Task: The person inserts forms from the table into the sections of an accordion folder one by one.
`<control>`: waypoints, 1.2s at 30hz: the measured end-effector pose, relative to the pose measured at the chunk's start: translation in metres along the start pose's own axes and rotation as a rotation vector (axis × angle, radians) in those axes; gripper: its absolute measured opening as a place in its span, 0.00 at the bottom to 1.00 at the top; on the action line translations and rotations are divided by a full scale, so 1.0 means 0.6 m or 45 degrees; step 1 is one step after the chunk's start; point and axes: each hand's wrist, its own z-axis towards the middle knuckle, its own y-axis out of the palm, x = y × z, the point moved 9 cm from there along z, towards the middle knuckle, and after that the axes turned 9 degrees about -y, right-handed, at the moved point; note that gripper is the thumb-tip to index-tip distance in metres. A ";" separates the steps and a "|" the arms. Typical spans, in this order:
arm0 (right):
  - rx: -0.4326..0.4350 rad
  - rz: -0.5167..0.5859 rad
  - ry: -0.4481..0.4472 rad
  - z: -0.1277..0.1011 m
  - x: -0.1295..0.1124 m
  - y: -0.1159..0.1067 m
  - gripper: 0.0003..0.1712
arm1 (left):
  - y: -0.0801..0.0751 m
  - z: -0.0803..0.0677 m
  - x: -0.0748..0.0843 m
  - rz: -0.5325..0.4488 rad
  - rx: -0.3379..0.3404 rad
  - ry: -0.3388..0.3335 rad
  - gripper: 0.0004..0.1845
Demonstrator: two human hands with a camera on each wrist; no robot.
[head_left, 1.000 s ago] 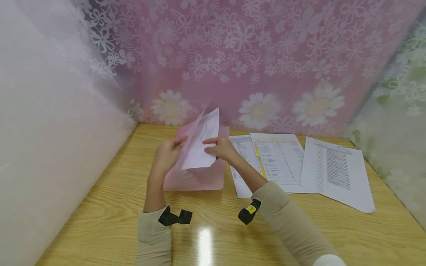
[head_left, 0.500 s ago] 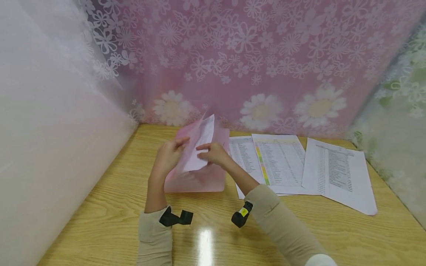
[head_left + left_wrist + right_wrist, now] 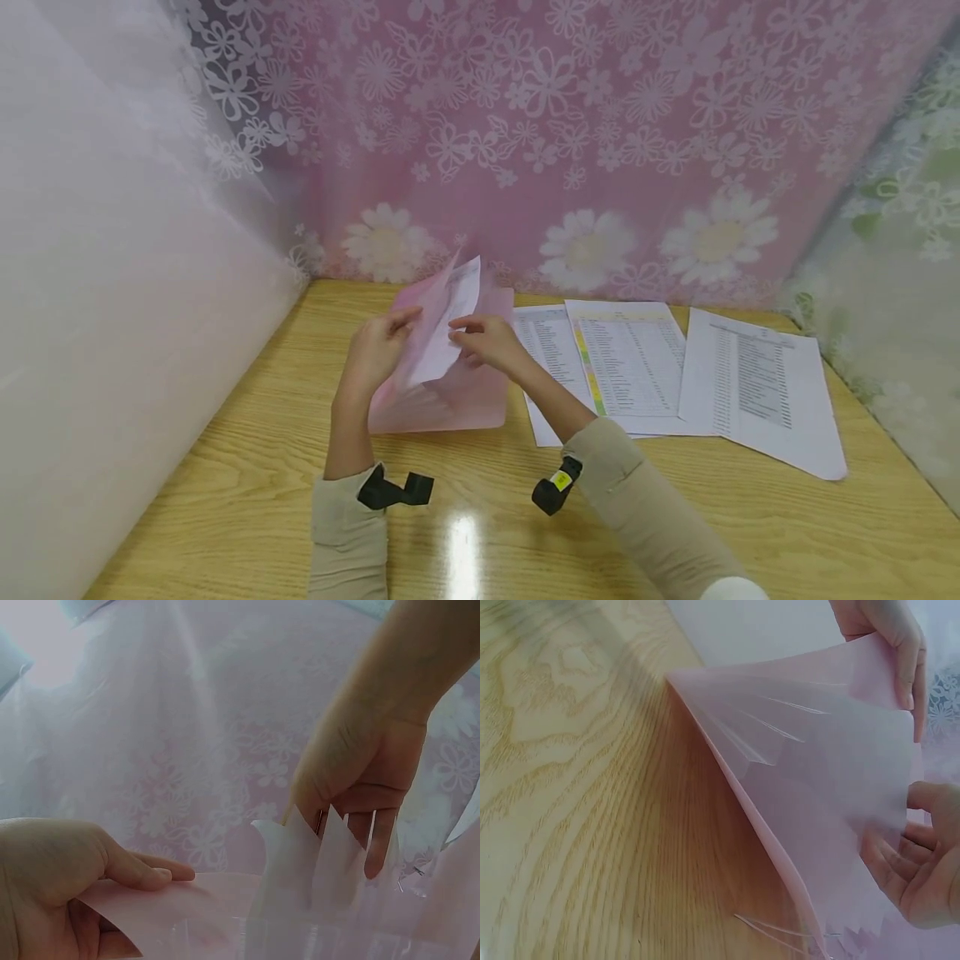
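Note:
A pink folder (image 3: 476, 408) with clear inner sleeves lies spread on the table, its left cover lifted. In the head view, my left hand (image 3: 375, 350) pinches that raised cover between thumb and fingers; the left wrist view shows the same grip of the left hand (image 3: 60, 877). A white printed sheet (image 3: 438, 354) stands tilted against the lifted side, partly behind a clear sleeve. My right hand (image 3: 491, 343) pinches its right edge. From the right wrist, the right hand (image 3: 926, 859) has its thumb and fingers on either side of the sheet's edge, beneath the sleeve (image 3: 802, 742).
Right of the folder lie several printed sheets: one partly covered (image 3: 551, 358), one with a coloured left column (image 3: 630, 358), and one angled sheet (image 3: 765, 392). A floral curtain (image 3: 525, 167) hangs behind the wooden table (image 3: 262, 500); a pale wall (image 3: 135, 250) borders the left.
The right hand has shifted slightly left with the sheet, whose top now stands lower and farther left, closer to the lifted cover. My left hand has stayed in place.

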 end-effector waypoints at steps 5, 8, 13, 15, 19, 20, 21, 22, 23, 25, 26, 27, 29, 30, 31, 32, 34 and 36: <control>0.006 0.039 -0.059 -0.005 -0.010 -0.014 0.20 | -0.008 -0.001 -0.003 0.000 0.016 -0.007 0.16; -0.001 0.037 -0.074 -0.004 -0.010 -0.015 0.17 | -0.012 0.000 -0.005 0.011 0.021 -0.014 0.16; 0.021 0.035 -0.067 -0.003 -0.008 -0.010 0.14 | -0.015 -0.002 -0.004 0.009 0.020 -0.013 0.16; 0.029 0.037 -0.061 -0.003 -0.007 -0.007 0.13 | -0.014 -0.003 -0.003 0.007 0.016 -0.012 0.16; 0.035 0.014 -0.059 -0.004 -0.004 0.000 0.12 | -0.013 -0.004 -0.001 0.006 0.024 0.002 0.16; 0.033 0.005 -0.059 -0.005 -0.005 0.001 0.12 | -0.013 -0.005 0.000 0.002 0.024 0.004 0.16; 0.030 -0.007 -0.062 -0.006 -0.007 0.001 0.12 | -0.012 -0.005 0.001 -0.005 0.023 0.003 0.16; 0.032 -0.012 -0.062 -0.007 -0.007 0.001 0.12 | -0.012 -0.005 0.002 -0.008 0.023 0.006 0.16; 0.032 -0.017 -0.066 -0.008 -0.009 0.000 0.12 | -0.012 -0.005 0.002 -0.015 0.021 0.004 0.16; 0.026 -0.014 -0.072 -0.011 -0.012 -0.001 0.12 | -0.011 -0.005 0.003 -0.019 0.021 0.009 0.16; 0.023 -0.009 -0.078 -0.012 -0.013 -0.002 0.12 | -0.011 -0.005 0.003 -0.019 0.023 0.011 0.16; 0.022 -0.008 -0.084 -0.013 -0.013 -0.003 0.12 | -0.011 -0.005 0.002 -0.020 0.023 0.013 0.16; 0.020 -0.001 -0.098 -0.014 -0.013 -0.006 0.12 | -0.010 -0.005 0.002 -0.023 0.025 0.020 0.15; 0.022 0.000 -0.106 -0.015 -0.014 -0.007 0.12 | -0.009 -0.005 0.002 -0.025 0.023 0.024 0.15; 0.028 -0.002 -0.111 -0.016 -0.015 -0.010 0.12 | -0.009 -0.005 0.002 -0.026 0.022 0.025 0.15; 0.036 -0.005 -0.114 -0.017 -0.016 -0.013 0.12 | -0.009 -0.005 0.002 -0.026 0.022 0.030 0.15; 0.056 -0.007 -0.126 -0.019 -0.019 -0.020 0.12 | -0.008 -0.005 0.002 -0.029 0.019 0.032 0.16; 0.088 -0.008 -0.142 -0.021 -0.022 -0.030 0.12 | -0.009 -0.005 0.002 -0.032 0.016 0.033 0.16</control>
